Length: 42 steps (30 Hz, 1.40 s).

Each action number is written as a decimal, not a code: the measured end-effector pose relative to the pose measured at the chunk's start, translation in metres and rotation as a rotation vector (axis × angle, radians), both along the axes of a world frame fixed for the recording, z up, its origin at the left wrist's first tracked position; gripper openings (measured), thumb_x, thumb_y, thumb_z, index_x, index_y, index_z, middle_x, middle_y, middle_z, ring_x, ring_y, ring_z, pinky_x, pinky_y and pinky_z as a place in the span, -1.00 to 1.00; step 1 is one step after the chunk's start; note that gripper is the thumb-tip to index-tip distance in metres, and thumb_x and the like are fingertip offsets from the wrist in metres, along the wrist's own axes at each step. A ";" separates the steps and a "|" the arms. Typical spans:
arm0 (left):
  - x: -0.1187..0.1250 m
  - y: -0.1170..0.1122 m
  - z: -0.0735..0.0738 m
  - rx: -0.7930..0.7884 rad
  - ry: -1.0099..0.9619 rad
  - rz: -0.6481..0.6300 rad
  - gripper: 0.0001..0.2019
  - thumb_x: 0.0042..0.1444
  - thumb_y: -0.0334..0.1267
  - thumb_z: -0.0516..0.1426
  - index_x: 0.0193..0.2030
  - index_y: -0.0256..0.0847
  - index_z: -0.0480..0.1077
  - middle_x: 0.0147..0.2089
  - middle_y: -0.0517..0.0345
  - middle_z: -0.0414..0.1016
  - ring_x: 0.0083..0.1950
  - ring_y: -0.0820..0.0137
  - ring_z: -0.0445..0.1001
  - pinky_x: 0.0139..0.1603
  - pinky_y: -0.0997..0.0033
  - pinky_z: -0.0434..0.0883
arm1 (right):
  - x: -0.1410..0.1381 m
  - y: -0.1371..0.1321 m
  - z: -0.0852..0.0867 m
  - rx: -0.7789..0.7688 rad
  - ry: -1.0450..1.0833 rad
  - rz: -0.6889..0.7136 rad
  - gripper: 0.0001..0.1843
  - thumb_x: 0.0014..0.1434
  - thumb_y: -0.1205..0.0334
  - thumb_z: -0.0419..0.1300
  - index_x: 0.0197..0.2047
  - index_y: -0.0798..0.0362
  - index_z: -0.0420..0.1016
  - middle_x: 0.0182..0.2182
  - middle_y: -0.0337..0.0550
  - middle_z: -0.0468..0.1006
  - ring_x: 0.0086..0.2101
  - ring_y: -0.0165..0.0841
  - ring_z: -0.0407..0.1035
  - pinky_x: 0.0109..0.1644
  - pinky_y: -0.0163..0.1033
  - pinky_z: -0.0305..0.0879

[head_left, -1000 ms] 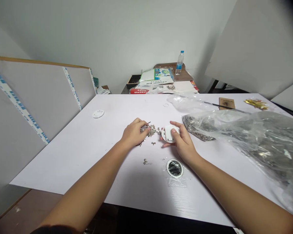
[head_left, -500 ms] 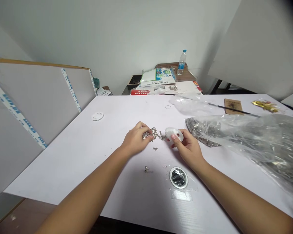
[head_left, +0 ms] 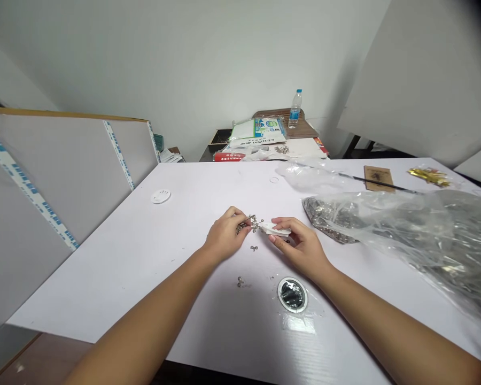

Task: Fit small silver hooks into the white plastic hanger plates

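My right hand (head_left: 302,243) grips a white round disc (head_left: 276,230) between thumb and fingers, tilted so that it shows nearly edge-on. Just left of it, a small heap of shiny metal pieces (head_left: 254,223) lies on the white table. My left hand (head_left: 227,233) is closed at the heap's left side, thumb and fingers pinched around something thin that I cannot make out; more metal bits show by its fingertips. A loose metal piece (head_left: 254,248) rests just in front of the heap, and another small metal piece (head_left: 240,281) lies nearer me.
A dark oval with a white rim (head_left: 292,294) sits near the front. Another white disc (head_left: 161,196) is at left. Clear plastic bags of metal pieces (head_left: 332,219) cover the right side, with a brown card (head_left: 379,178) behind. A water bottle (head_left: 295,109) stands beyond the table.
My right hand has turned the white disc from face-up to nearly edge-on and brought it slightly left, closer to the heap. My left hand stays at the heap, fingers still pinched.
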<state>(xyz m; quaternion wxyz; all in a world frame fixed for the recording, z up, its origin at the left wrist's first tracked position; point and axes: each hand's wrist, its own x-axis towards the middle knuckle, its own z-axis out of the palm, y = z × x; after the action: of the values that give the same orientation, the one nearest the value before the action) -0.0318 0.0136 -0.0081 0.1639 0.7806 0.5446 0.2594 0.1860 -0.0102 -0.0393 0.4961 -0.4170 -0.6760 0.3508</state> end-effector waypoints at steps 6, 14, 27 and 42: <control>-0.001 0.006 0.001 -0.020 -0.237 0.035 -0.87 0.13 -0.18 0.16 -0.24 -0.15 0.49 -0.12 0.11 0.50 -0.21 0.36 0.46 -0.17 0.33 0.39 | 0.000 -0.001 0.003 0.047 -0.067 -0.016 -0.74 0.05 0.06 0.37 -0.23 -0.03 0.50 -0.01 -0.03 0.47 -0.09 -0.19 0.43 -0.22 -0.16 0.39; 0.006 -0.004 0.006 -0.228 -0.555 -0.019 -0.73 0.14 -0.01 0.17 -0.22 -0.18 0.44 -0.21 0.08 0.56 -0.52 0.52 0.33 -0.55 0.49 0.22 | 0.000 -0.002 0.005 0.074 -0.033 -0.019 -0.75 0.02 0.07 0.39 -0.26 -0.04 0.51 0.01 0.00 0.47 -0.02 -0.14 0.40 -0.18 -0.14 0.39; 0.010 -0.007 0.005 -0.232 -0.540 -0.087 -0.79 0.15 -0.12 0.18 -0.19 -0.17 0.52 -0.29 0.13 0.50 -0.41 0.47 0.33 -0.35 0.42 0.30 | 0.000 -0.001 0.006 0.113 -0.047 -0.022 -0.75 -0.04 0.19 0.41 -0.27 -0.04 0.49 -0.14 -0.07 0.40 -0.14 -0.19 0.40 -0.22 -0.19 0.36; 0.011 -0.007 0.005 -0.220 -0.551 -0.105 -0.75 0.26 -0.11 0.07 -0.14 -0.21 0.47 -0.19 0.07 0.54 -0.12 0.34 0.46 -0.04 0.33 0.34 | 0.000 0.001 0.002 0.146 -0.060 0.030 -0.63 -0.01 0.33 0.35 -0.10 -0.02 0.44 -0.17 -0.11 0.45 -0.14 -0.23 0.39 -0.15 -0.20 0.35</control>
<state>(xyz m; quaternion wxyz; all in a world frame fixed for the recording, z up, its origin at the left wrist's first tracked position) -0.0209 0.0071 -0.0033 0.4021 0.6854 0.4635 0.3920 0.1861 -0.0093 -0.0369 0.4995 -0.3799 -0.7203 0.2955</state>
